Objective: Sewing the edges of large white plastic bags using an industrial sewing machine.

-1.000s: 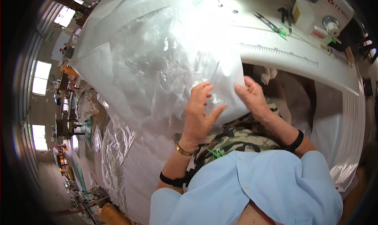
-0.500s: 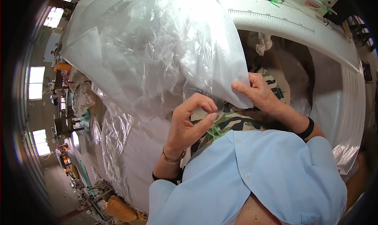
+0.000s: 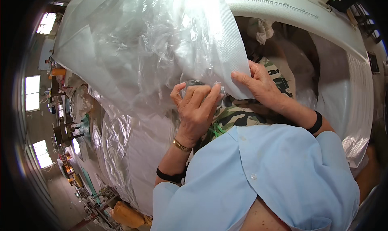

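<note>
1. Leftmost, we see crinkled clear plastic point(image 3: 117, 150), below a broad spread of clear film point(image 3: 157, 45).
2. Next is our left hand point(image 3: 196, 113), its fingers bent and raised at the film's lower edge; we cannot tell whether the tips pinch any of it.
3. Between our hands, the white woven sheet point(image 3: 230, 53) reaches down over camouflage cloth point(image 3: 246, 118), its lower corner just below our right thumb; green strands point(image 3: 217, 129) lie on the cloth.
4. Then our right hand point(image 3: 260, 85) pinches the sheet's right edge, thumb on top, fingers behind and partly hidden; the sheet extends up and leftward from this grip.
5. Farther right, the white table edge point(image 3: 291, 16) curves above that hand, well apart from it.
</note>
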Tool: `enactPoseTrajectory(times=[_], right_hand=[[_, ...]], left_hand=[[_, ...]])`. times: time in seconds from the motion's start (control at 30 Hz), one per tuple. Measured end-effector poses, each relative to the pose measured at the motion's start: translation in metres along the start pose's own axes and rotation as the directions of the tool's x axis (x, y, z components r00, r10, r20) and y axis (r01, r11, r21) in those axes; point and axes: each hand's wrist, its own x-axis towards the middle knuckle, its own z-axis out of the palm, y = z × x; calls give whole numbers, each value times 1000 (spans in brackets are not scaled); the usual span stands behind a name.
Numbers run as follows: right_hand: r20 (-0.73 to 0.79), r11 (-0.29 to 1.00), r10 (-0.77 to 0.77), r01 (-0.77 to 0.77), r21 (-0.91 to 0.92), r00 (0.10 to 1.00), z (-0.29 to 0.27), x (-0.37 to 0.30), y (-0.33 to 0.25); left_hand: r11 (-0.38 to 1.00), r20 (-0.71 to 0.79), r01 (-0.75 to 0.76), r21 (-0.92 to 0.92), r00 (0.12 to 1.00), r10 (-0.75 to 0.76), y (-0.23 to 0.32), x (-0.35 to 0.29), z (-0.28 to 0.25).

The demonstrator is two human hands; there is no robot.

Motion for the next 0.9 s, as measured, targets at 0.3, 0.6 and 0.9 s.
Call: enactPoseTrajectory(times=[0.3, 0.6, 0.9], right_hand=[[207, 987, 59, -88, 136, 977, 7, -9, -15], [447, 943, 157, -269, 198, 881, -8, -3, -19], [372, 800, 246, -404, 444, 895, 2, 0, -4]], left_hand=[[982, -154, -139, -124, 981, 119, 15, 12, -4], [971, -56, -211, -109, 977, 206, 14, 14, -2], [953, -58, -303, 6, 951, 303, 14, 13, 2]])
